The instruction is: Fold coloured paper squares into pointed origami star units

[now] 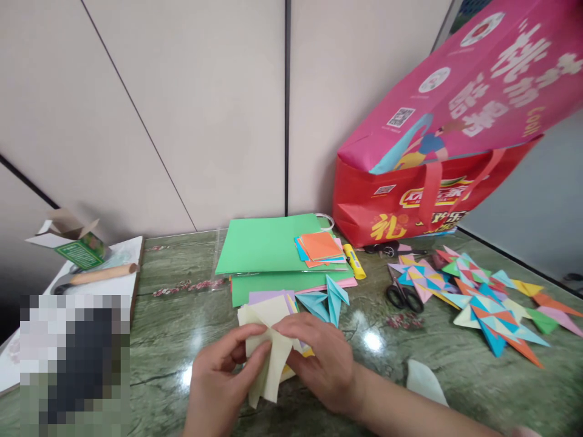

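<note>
A pale cream paper [273, 370], partly folded, is held between both hands at the lower middle. My left hand [228, 370] pinches its left side near the top between thumb and fingers. My right hand [319, 358] grips the right side, its fingertips close to those of the left; part of the paper is hidden behind the fingers. Just behind the hands lies a stack of cream, purple and yellow sheets [273, 300]. A folded light blue paper piece [334, 303] rests beside this stack, beyond my right hand.
Green sheets [259, 243] carry small orange and blue squares [321, 247]. A yellow glue stick [354, 262], black scissors [404, 297] and colourful folded stars [494, 315] lie rightward. Red bag [378, 206] stands behind. At left are an open box [82, 252] and a wooden-handled tool [104, 274].
</note>
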Available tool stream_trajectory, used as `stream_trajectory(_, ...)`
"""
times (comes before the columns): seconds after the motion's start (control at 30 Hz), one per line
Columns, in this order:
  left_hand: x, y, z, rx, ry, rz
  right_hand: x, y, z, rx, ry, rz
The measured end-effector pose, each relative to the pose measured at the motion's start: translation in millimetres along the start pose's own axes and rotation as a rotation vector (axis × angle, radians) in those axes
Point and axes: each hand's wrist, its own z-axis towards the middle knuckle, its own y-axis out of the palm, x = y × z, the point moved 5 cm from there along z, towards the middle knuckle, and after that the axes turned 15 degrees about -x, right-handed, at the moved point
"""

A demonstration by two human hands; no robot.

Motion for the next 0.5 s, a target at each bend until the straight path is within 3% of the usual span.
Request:
stream_trajectory(0.2, 3.7, -0.7, 3.5, -0.026, -0.057, -0.03, -6.1, -6.4, 10.3, 0.031, -0.026, -0.022)
stream_trajectory(0.5, 0.7, 10.7, 7.3, -0.161, -0.112, -0.387, -2.4, -6.6, 12.1, 0.036, 0.022, 0.004)
